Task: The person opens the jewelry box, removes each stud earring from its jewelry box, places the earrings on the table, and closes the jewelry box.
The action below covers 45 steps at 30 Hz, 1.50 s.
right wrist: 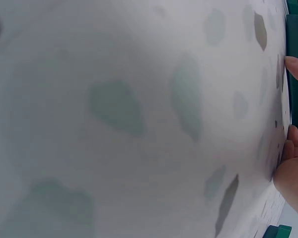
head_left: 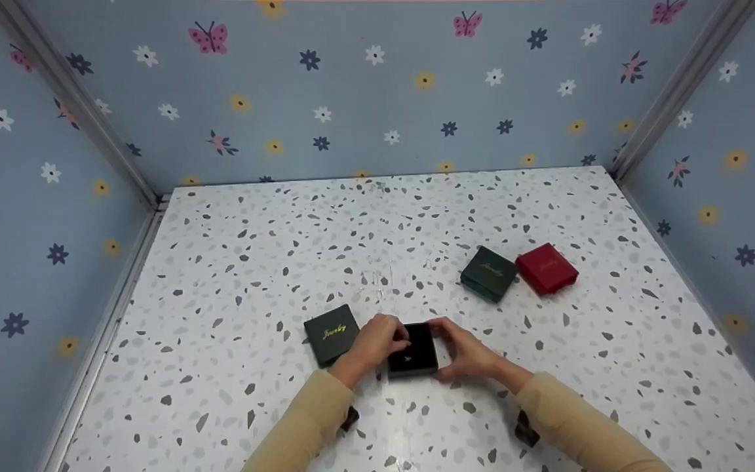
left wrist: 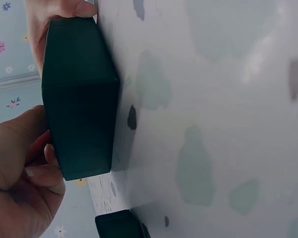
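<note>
A jewelry box base (head_left: 425, 367) with dark green sides and a black inside stands uncovered before me. A tiny shiny piece of jewelry (head_left: 407, 358) sits on its black insert. My right hand (head_left: 466, 352) grips the base from the right, thumb on the near side and fingers at the far side. Over the left part of the base, my left hand (head_left: 381, 337) has its fingers curled at the insert; whatever is between the fingertips is hidden. In the left wrist view, that hand (left wrist: 20, 168) is at the upper edge of the green box (left wrist: 79, 109).
A dark green lid (head_left: 331, 333) with gold lettering lies left of the base, beside my left wrist. Farther back on the right, a green jewelry box (head_left: 489, 274) and a red one (head_left: 546, 269) stand side by side. Flowered walls enclose the speckled table (head_left: 272, 236).
</note>
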### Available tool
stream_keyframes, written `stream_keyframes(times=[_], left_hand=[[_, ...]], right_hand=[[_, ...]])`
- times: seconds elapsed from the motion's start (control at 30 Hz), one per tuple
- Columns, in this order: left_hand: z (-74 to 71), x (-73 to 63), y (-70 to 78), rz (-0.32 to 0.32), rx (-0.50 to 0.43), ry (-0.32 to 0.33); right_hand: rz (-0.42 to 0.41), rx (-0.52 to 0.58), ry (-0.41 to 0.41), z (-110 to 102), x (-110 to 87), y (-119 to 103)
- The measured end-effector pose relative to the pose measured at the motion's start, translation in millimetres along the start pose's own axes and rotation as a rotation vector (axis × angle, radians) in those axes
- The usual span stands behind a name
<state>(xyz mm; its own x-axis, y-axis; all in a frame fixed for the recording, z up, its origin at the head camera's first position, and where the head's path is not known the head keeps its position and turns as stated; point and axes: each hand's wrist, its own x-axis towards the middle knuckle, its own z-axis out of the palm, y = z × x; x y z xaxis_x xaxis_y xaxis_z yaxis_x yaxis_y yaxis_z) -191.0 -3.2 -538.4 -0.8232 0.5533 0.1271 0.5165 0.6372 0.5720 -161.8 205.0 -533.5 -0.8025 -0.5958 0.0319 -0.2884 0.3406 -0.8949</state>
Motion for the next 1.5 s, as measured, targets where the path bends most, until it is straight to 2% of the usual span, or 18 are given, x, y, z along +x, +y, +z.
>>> stream_keyframes(times=[0.27, 0.43, 0.97, 1.1, 1.33, 1.5], left_hand=[[-1.9, 0.7, -3.8, 0.097, -0.061, -0.025], [-2.5, 1.8, -6.5, 0.127, -0.073, -0.043], [-0.4, 1.8, -7.5, 0.090, -0.034, -0.052], [-0.5, 1.8, -7.1, 0.087, -0.034, -0.045], [-3.8, -0.2, -4.5, 0.087, -0.061, -0.029], [-5.0, -0.4, -4.4, 0.064, -0.094, -0.016]], right_hand=[[-0.029, -0.002, 0.010, 0.6, -0.1, 0.3], [-0.009, -0.013, 0.011, 0.5, 0.1, 1.5], [-0.008, -0.026, 0.014, 0.6, -0.7, -3.2], [-0.023, -0.029, 0.028, 2.0, 0.0, 4.3], [-0.018, -0.043, 0.031, 4.6, 2.8, 34.9], [-0.018, -0.045, 0.029, 4.2, 3.8, 37.3]])
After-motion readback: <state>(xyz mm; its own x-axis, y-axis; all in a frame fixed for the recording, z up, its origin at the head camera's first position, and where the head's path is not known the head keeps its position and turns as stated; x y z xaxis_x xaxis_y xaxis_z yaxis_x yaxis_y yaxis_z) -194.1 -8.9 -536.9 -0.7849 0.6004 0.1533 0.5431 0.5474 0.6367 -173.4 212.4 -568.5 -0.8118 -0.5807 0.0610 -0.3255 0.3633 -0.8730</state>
